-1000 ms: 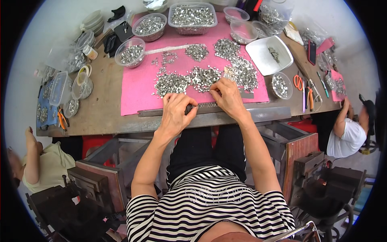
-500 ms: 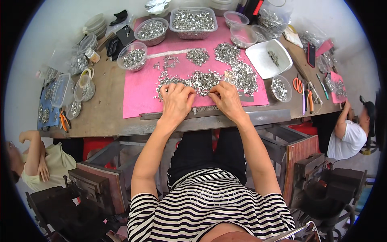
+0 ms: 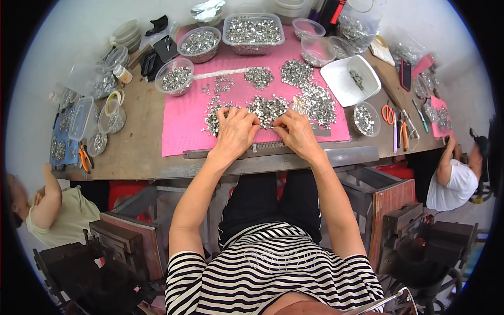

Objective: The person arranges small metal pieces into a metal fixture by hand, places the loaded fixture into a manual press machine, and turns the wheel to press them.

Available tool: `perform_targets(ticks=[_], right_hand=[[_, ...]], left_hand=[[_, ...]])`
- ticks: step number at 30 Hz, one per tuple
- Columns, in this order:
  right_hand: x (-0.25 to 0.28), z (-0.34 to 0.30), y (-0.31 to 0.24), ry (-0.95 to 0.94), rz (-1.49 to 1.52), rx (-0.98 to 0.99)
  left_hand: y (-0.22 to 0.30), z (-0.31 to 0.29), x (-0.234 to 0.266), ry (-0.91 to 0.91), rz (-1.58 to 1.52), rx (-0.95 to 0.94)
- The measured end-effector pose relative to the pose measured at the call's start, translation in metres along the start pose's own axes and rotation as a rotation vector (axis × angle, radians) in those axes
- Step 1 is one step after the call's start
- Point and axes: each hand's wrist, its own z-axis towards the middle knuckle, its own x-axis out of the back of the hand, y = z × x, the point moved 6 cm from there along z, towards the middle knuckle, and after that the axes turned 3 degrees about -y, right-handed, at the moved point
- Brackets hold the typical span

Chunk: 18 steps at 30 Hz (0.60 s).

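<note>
Small shiny silver metal pieces (image 3: 268, 108) lie heaped on a pink ribbed mat (image 3: 178, 126). At the near side of this heap, my left hand (image 3: 237, 127) has thumb and fingers pinched together, its other fingers over the pieces at left. Close beside it, my right hand (image 3: 297, 131) pinches too, fingertips pointing to the left one. What either pinch holds is too small to make out. Just below the fingertips, a metal bar (image 3: 265, 148) with a row of small silver segments lies along the mat's near edge.
Plastic tubs of metal pieces (image 3: 253, 39) stand behind. At right are a white tray (image 3: 336, 76), a round tub (image 3: 366, 119), orange-handled scissors (image 3: 387, 113) and pliers (image 3: 403, 134). More pliers (image 3: 84, 157) lie at left. One person sits on each side (image 3: 63, 215), (image 3: 454, 178).
My left hand has shifted slightly right, bringing its fingertips nearer my right hand's. My right hand stays nearly in place. The person at left has moved an arm.
</note>
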Motion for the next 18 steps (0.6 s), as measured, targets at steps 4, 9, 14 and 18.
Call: perform_targets(ticks=[4, 9, 14, 18], right_hand=[[0.002, -0.001, 0.0, -0.018, 0.011, 0.025], [0.005, -0.002, 0.0, -0.012, 0.054, 0.021], [0.028, -0.02, -0.004, -0.006, 0.264, -0.061], [0.034, -0.04, -0.014, 0.03, 0.098, 0.038]], left_hand=[[0.015, -0.015, 0.02, 0.01, -0.176, 0.012], [0.026, -0.035, 0.017, 0.021, -0.225, 0.028], [0.025, -0.041, 0.017, 0.024, -0.227, 0.027], [0.022, -0.043, 0.017, 0.044, -0.249, 0.04]])
